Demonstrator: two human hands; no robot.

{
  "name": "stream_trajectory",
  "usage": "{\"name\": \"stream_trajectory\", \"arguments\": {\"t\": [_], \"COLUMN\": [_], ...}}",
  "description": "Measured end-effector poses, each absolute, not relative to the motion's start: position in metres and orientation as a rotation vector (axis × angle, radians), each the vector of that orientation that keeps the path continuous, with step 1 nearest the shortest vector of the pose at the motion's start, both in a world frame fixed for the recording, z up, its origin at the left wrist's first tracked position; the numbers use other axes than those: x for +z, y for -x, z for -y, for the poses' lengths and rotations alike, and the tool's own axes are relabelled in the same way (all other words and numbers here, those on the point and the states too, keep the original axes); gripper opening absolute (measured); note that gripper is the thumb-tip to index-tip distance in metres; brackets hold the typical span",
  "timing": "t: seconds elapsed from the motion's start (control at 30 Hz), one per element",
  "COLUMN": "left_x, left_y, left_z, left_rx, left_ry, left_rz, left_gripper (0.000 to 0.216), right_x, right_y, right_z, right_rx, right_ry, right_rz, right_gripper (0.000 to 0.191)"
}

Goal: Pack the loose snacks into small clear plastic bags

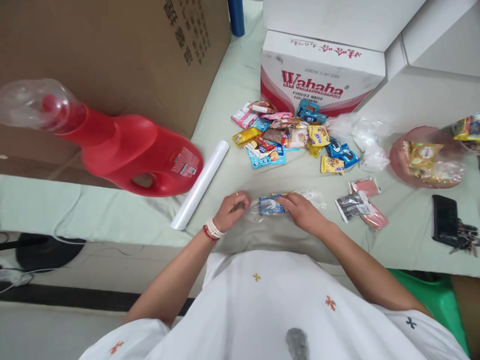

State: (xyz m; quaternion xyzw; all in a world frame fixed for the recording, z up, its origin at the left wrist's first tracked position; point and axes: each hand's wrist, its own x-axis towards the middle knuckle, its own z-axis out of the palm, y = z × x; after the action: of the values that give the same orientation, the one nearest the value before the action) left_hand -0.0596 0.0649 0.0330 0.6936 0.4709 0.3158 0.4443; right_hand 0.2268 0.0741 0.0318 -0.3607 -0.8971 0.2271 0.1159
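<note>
A clear plastic bag [257,210] lies on the table close in front of me, with a blue snack packet [270,205] and some yellow wrapping inside it. My left hand [233,207], wearing bracelets at the wrist, is closed, its fingers pinching the bag's left end. From the right, my right hand [300,211] grips the bag around its filled part, thumb and fingers against the packets. Part of the contents is hidden beneath that hand. Crumpled clear film [317,198] sticks out past its far side.
Behind the bag is a pile of snack packets [281,135], before a Wahaba-style water carton [322,80]. A white roll [202,182] and red jug [142,155] lie left. Rightward are flat packets [363,202], a pink bowl [397,162], a phone [443,217] and keys [467,237].
</note>
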Motion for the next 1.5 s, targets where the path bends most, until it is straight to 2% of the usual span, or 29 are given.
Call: {"name": "stream_trajectory", "arguments": {"t": [0.17,0.27,0.43,0.57,0.63,0.73,0.8,0.9,1.07,1.17,1.33,1.43,1.5], "left_x": [0.044,0.055,0.059,0.048,0.047,0.053,0.056,0.054,0.041,0.037,0.038,0.044,0.050], "left_y": [0.048,0.045,0.011,-0.032,-0.044,-0.048,-0.047,-0.046,-0.047,-0.040,-0.008,0.004,0.001], "left_z": [-0.052,-0.044,-0.046,-0.051,-0.049,-0.046,-0.046,-0.048,-0.050,-0.055,-0.070,-0.072,-0.068], "left_rx": [0.549,0.453,0.659,0.543,0.374,0.151,0.116,0.230,0.345,0.379,0.572,0.665,0.691], "left_ry": [-1.796,-1.694,-1.144,-1.525,-1.818,-2.045,-2.133,-2.181,-2.072,-1.945,-1.575,-1.259,-1.193], "left_rz": [-1.747,-1.690,-1.414,-1.479,-1.604,-1.710,-1.734,-1.776,-1.785,-1.820,-1.574,-1.460,-1.498], "left_gripper": [0.024,0.014,0.029,0.031,0.034,0.029,0.027,0.018,0.021,0.028,0.034,0.033,0.033], "right_x": [0.027,0.024,0.024,0.030,0.032,0.031,0.033,0.046,0.069,0.059,0.036,0.042,0.051], "right_y": [-0.228,-0.227,-0.223,-0.235,-0.246,-0.259,-0.265,-0.263,-0.217,-0.181,-0.173,-0.186,-0.192], "right_z": [-0.068,-0.066,-0.063,-0.062,-0.060,-0.055,-0.053,-0.056,-0.063,-0.064,-0.059,-0.048,-0.039], "right_rx": [0.642,0.651,0.698,0.871,0.792,0.426,0.292,0.337,0.688,0.719,0.731,0.822,0.905], "right_ry": [1.035,1.057,1.069,0.989,1.188,1.718,1.914,1.984,1.759,1.572,1.485,1.337,1.286], "right_rz": [2.663,2.639,2.535,2.348,2.209,2.032,2.035,2.087,2.266,2.454,2.373,2.287,2.233], "right_gripper": [0.047,0.047,0.047,0.045,0.044,0.041,0.039,0.020,0.018,0.017,0.031,0.034,0.044]}}
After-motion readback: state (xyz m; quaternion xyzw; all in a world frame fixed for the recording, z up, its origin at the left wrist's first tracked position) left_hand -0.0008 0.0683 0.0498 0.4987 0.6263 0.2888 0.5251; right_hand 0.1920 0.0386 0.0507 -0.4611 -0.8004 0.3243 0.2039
